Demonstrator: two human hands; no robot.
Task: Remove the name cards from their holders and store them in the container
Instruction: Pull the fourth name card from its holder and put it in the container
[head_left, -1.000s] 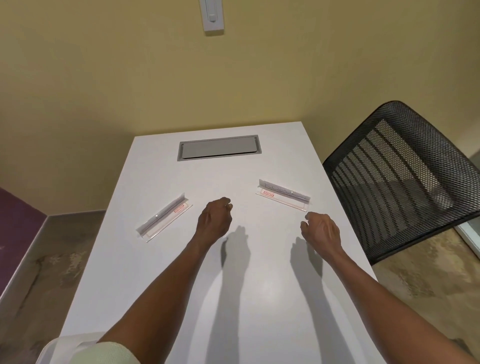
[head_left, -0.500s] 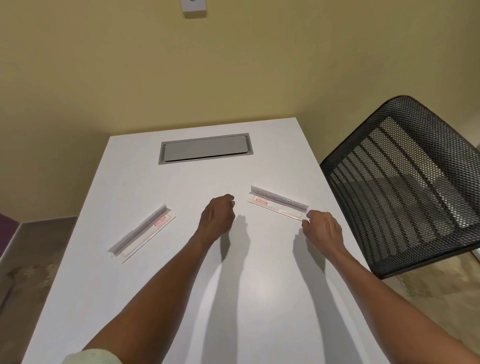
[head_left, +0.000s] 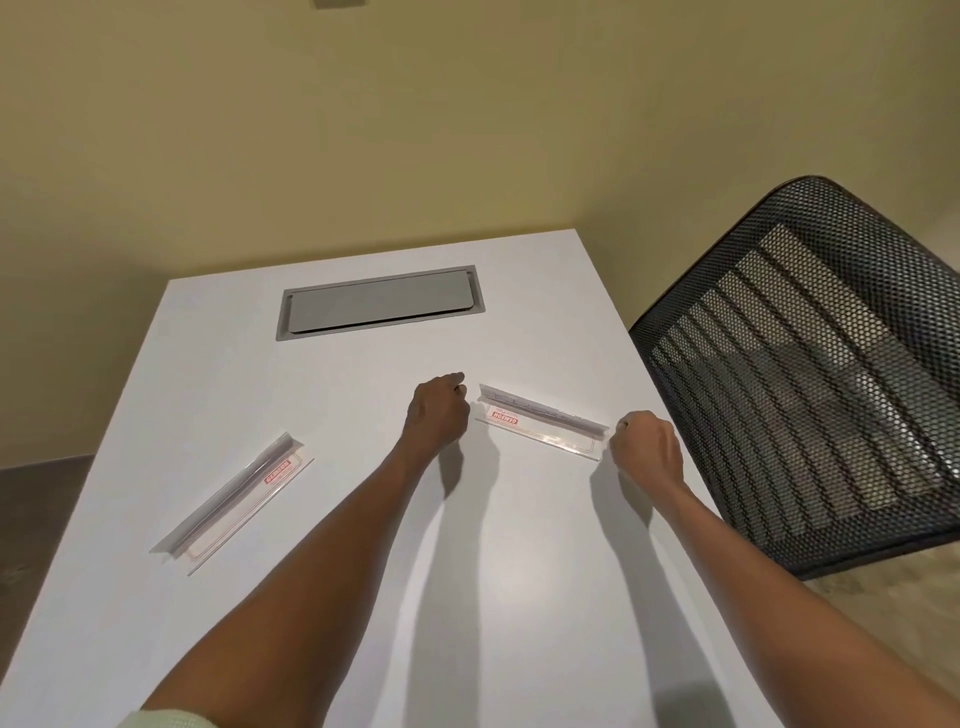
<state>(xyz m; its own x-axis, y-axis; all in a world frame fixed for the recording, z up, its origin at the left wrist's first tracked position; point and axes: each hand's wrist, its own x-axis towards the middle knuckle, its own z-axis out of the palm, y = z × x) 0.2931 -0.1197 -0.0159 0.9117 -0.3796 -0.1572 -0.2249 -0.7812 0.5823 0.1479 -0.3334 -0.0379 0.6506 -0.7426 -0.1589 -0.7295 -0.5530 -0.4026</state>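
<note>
A person reaches both bare arms over a white table (head_left: 519, 597). Two clear name card holders lie flat on it. The right holder (head_left: 543, 422) lies between the two hands, slanting from upper left to lower right, with a card inside it that carries a small red label (head_left: 503, 417). The label appears upside down from this view and its letters are too blurred to read with confidence. The left hand (head_left: 436, 410) sits at the holder's left end, fingers curled inward; whether the fingertips touch the plastic cannot be told. The right hand (head_left: 647, 447) is at the holder's right end, fingers curled in a loose fist right against the corner; an actual grip cannot be confirmed.

The left holder (head_left: 234, 496) lies well apart, towards the table's left edge, slanted the other way, untouched. Its card bears a similar red label (head_left: 277, 472), also unreadable.

A grey cable flap (head_left: 379, 309) is set into the table's far end. A black mesh chair (head_left: 810, 374) stands at the right side.
</note>
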